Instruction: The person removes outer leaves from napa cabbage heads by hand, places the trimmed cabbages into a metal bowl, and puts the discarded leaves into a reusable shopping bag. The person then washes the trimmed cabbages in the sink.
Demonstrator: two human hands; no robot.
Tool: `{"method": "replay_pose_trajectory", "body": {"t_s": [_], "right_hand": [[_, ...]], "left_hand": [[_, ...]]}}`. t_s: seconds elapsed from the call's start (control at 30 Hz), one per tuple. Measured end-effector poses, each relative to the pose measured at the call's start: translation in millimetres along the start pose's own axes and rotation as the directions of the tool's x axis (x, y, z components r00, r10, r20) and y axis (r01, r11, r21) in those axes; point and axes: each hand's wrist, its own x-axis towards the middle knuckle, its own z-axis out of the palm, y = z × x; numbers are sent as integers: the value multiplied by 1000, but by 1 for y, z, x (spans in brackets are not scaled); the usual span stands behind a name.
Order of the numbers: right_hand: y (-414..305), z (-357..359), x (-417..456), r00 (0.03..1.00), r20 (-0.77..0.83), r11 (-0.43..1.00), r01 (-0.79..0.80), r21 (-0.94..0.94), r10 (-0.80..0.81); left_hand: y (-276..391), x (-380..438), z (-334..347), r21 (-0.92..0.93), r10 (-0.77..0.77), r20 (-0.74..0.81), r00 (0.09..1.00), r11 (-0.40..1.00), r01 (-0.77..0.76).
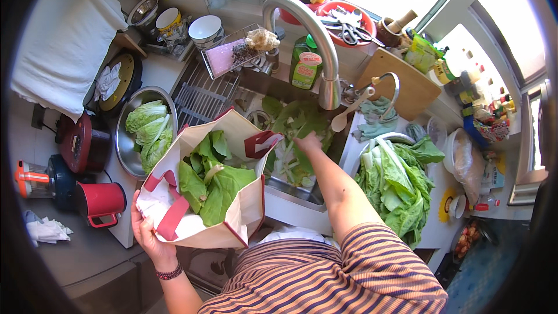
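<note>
My left hand (150,233) grips the rim of a cream fabric tote bag (244,231) with dark red handles and edging. Inside the bag lie several large green leaves (229,194) with pale stems. My right hand (309,144) reaches down into the steel sink (316,198) among loose leaves and stalks (301,115). Its fingers are partly hidden by the greens, so whether they are closed on a leaf is unclear. The bag's far corner overlaps the sink's left side. Above the sink arches a metal faucet (329,61).
A steel bowl (124,152) of lettuce-like heads stands left of the bag. Right of the sink lie a heap of leafy greens (396,187), a teal cloth (377,115) and a pale spoon (342,120). A green detergent bottle (305,63) and a cutting board (396,83) stand behind.
</note>
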Motion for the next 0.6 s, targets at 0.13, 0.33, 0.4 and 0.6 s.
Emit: {"method": "replay_pose_trajectory", "body": {"t_s": [0.13,0.33,0.4,0.6], "right_hand": [[-2,11,5,987,-125,991,-90,103,103],[-14,47,41,956,-107,928,292,230,-275],[-26,34,29,903,-105,908,417,-26,-417],[-52,18,68,830,-227,854,456,-253,-510]], "left_hand": [[9,3,5,-14,-25,-105,994,1000,23],[33,8,19,103,4,-88,996,995,5],[36,10,19,127,-4,-76,997,992,14],[35,24,19,197,-4,-45,999,980,13]]}}
